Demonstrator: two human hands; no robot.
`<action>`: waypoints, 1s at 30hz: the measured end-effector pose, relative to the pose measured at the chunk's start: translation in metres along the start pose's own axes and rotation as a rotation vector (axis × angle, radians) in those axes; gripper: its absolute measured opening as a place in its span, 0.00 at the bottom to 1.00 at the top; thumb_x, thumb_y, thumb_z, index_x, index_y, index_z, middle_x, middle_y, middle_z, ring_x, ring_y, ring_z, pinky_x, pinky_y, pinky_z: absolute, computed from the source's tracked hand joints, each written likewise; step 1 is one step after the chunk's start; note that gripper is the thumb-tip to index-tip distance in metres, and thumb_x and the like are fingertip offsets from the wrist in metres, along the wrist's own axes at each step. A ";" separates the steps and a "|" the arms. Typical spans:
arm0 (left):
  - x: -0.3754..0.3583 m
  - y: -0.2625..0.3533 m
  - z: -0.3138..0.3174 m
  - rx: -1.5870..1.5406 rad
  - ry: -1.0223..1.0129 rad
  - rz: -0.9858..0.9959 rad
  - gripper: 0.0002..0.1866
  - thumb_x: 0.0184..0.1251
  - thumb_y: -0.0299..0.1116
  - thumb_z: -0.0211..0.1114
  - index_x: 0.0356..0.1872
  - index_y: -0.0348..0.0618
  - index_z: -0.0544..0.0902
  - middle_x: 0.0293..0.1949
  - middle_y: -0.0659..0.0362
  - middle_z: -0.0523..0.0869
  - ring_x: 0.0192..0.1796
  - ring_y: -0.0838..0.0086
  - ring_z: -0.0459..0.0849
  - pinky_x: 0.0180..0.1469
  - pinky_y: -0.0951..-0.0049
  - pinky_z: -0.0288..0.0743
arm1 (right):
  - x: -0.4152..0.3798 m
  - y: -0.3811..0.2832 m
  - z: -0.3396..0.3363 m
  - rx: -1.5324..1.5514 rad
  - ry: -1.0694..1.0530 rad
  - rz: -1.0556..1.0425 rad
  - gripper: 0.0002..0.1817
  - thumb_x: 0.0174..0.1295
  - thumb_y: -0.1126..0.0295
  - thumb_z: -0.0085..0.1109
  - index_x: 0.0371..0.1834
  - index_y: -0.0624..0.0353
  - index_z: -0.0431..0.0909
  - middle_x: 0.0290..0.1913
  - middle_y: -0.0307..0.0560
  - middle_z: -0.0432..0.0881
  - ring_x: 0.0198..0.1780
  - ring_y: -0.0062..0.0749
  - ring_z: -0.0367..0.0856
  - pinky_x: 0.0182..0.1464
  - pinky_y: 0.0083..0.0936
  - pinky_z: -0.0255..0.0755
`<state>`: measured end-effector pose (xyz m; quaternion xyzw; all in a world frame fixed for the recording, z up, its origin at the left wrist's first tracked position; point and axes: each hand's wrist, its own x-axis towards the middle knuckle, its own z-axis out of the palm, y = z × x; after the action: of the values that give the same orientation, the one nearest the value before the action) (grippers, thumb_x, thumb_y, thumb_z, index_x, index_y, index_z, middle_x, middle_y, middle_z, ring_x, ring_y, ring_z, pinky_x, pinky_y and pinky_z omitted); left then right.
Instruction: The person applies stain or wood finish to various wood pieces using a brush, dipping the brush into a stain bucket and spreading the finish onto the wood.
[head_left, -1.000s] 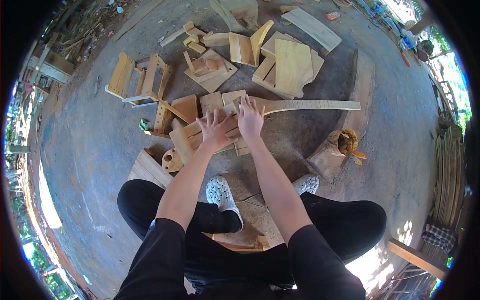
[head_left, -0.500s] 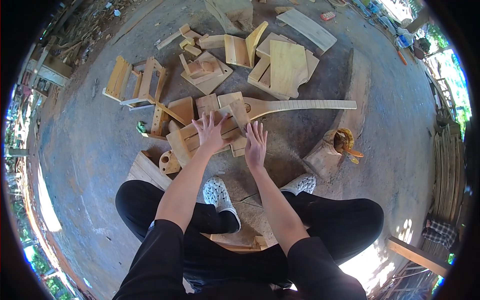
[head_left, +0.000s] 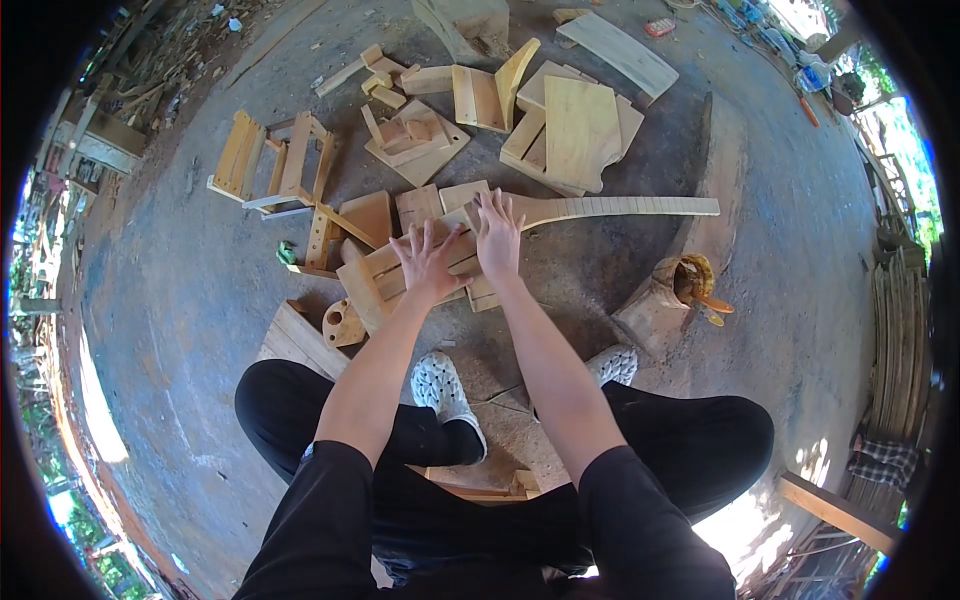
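Note:
A slatted wooden piece with a block across its end lies at a slant on the ground in front of me. My left hand rests on its slats, fingers spread. Flat over its far right end is my right hand, fingers stretched out and hiding that end. A long pale wooden neck with fret-like cross lines runs out to the right from beyond my right hand. Behind the slatted piece stand small wood blocks. A rounded wooden piece with holes lies at its near left.
Slatted wooden frames stand at the left. Several cut boards and wood parts lie farther off. At the right are a hollow wooden container with orange-handled tools and a long plank. My white shoes are close in front.
My right hand has moved up and left, from beside the end of the slatted piece onto it. My left hand stays on the slats. The view has shifted slightly.

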<state>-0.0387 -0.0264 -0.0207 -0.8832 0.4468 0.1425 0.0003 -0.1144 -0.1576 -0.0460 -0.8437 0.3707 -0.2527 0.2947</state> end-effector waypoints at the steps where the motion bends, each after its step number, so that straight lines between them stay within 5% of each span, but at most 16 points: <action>1: -0.002 0.001 0.000 0.020 0.013 -0.007 0.60 0.48 0.69 0.81 0.85 0.80 0.60 0.87 0.49 0.53 0.88 0.43 0.46 0.80 0.19 0.33 | -0.015 0.005 0.000 0.005 0.053 0.006 0.23 0.80 0.70 0.51 0.76 0.50 0.74 0.79 0.56 0.72 0.82 0.68 0.62 0.79 0.75 0.50; 8: -0.005 0.002 0.003 0.031 0.054 -0.005 0.60 0.46 0.67 0.83 0.84 0.77 0.63 0.86 0.49 0.55 0.87 0.42 0.50 0.80 0.18 0.34 | -0.108 0.026 -0.017 0.047 0.177 0.107 0.22 0.81 0.70 0.51 0.76 0.61 0.74 0.80 0.59 0.71 0.83 0.64 0.62 0.84 0.63 0.47; 21: 0.000 0.000 0.005 0.002 0.019 0.001 0.60 0.47 0.67 0.82 0.85 0.79 0.61 0.87 0.49 0.53 0.87 0.42 0.48 0.79 0.16 0.33 | 0.016 0.002 0.009 0.047 0.084 0.199 0.20 0.82 0.67 0.47 0.70 0.63 0.78 0.75 0.60 0.77 0.76 0.62 0.73 0.82 0.63 0.54; 30: -0.002 0.003 0.005 0.045 0.055 -0.007 0.61 0.46 0.66 0.83 0.85 0.77 0.61 0.87 0.50 0.54 0.87 0.43 0.49 0.79 0.17 0.35 | -0.091 0.032 -0.015 0.224 0.150 0.129 0.20 0.82 0.70 0.50 0.72 0.61 0.77 0.76 0.54 0.76 0.80 0.54 0.69 0.83 0.57 0.55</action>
<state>-0.0431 -0.0259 -0.0244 -0.8881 0.4466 0.1081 0.0087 -0.1939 -0.1097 -0.0761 -0.7588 0.4147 -0.3351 0.3741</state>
